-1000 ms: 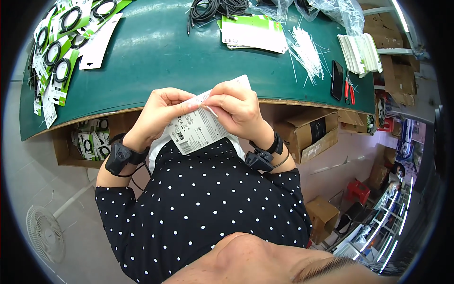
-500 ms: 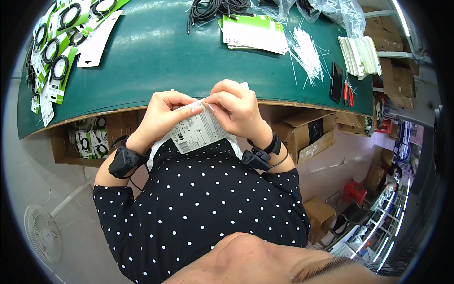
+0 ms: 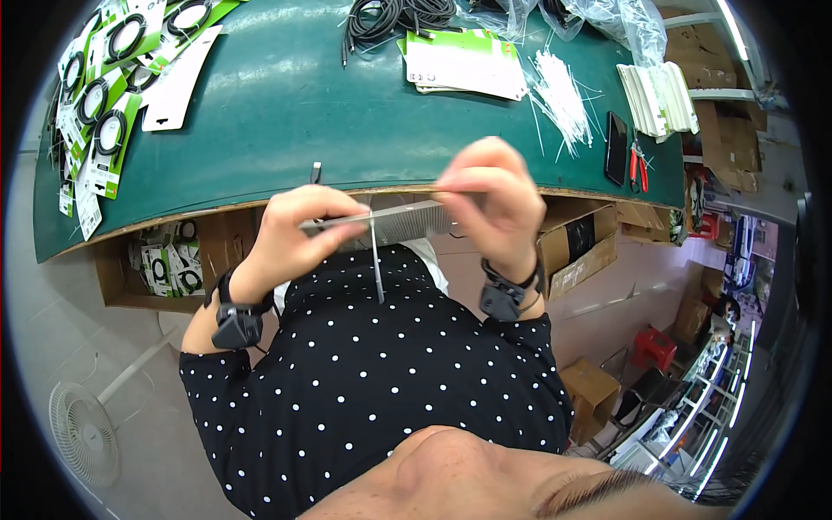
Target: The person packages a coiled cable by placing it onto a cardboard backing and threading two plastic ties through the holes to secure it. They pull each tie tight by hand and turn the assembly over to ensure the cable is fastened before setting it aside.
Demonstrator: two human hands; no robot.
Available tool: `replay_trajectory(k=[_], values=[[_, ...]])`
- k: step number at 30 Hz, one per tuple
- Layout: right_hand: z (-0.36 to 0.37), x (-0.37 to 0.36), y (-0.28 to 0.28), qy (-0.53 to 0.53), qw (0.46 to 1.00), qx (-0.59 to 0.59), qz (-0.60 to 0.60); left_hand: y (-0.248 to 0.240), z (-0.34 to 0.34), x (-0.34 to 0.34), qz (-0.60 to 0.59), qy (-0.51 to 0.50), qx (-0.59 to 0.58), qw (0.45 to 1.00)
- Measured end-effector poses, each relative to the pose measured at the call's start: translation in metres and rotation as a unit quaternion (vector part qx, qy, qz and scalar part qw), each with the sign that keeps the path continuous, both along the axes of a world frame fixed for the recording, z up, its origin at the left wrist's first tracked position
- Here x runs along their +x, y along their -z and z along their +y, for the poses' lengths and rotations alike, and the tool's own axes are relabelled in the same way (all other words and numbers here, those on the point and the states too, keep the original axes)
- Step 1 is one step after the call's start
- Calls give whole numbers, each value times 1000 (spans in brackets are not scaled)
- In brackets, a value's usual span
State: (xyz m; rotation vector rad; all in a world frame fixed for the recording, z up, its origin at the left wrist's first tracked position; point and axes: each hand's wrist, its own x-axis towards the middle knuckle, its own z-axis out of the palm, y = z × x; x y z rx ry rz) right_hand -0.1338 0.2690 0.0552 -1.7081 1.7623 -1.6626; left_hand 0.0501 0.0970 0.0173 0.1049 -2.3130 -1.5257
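My left hand (image 3: pixel 303 230) pinches a grey-white packaging card (image 3: pixel 403 224) near its left end, over my lap just below the table edge. The card is tilted, so only a narrow strip of its printed face shows. From the card by my left fingertips hangs a thin white cable tie (image 3: pixel 377 260). My right hand (image 3: pixel 496 204) is closed at the card's right corner, its fingers smeared by motion. Behind my left hand, a small cable plug (image 3: pixel 315 172) shows at the table edge.
Carded black cables (image 3: pixel 95 100) pile up on the left of the green table (image 3: pixel 286 104). Toward the back lie loose cables (image 3: pixel 394 22), blank cards (image 3: pixel 464 68) and white cable ties (image 3: pixel 562 100). A phone (image 3: pixel 616 147) and red-handled cutters (image 3: pixel 639 166) are right. Cardboard boxes (image 3: pixel 579 247) stand below.
My right hand has moved right, out to the card's corner. The card has turned from facing up to nearly edge-on. The cable tie now dangles below it, and the plug shows more.
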Motion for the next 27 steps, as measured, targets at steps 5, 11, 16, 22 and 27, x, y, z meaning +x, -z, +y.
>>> replay_trajectory(k=[5,11,16,22,27], values=[[26,-17,-13,-58,990,94,-91,-7,0,4,146,18,-124,981],[9,-11,2,-94,983,158,-3,3,-1,0,217,25,-300,929],[-2,-4,25,-107,980,163,52,22,-4,-4,214,34,-300,929],[-3,-11,54,-107,977,179,35,40,-4,-8,147,36,-224,963],[0,-18,65,-124,981,147,13,44,-5,-11,122,51,-178,975]])
